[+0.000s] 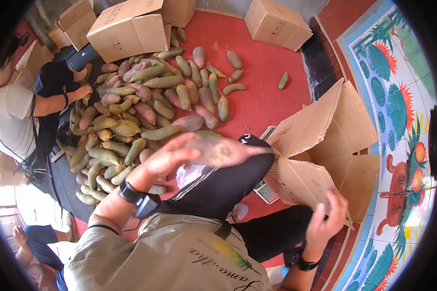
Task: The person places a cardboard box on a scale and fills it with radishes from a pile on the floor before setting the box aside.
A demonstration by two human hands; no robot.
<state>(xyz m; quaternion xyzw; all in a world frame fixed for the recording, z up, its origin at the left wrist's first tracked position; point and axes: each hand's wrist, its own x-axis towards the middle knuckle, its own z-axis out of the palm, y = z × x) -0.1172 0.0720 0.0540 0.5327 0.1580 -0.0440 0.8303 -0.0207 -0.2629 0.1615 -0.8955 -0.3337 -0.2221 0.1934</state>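
Observation:
My left hand (172, 157) is at the middle, its fingers closed round one end of a long pinkish radish (218, 151). The radish is smeared by motion and lies across the view above my knee, its thin tip towards the box. My right hand (327, 220) is at the lower right beside a flap of an upright cardboard box (296, 177). Its fingers are apart and half bent; no held thing shows in it. The box's flaps stand up, and its inside is mostly hidden. Left of my knees spreads a big heap of green and pink radishes (145, 111).
Under the box is a scale (267, 193), partly hidden. Another person (19, 116) sits at the left, one hand at the heap. More cardboard boxes (126, 31) stand at the back, one box (277, 26) by the wall. A painted tile wall (398, 145) runs along the right.

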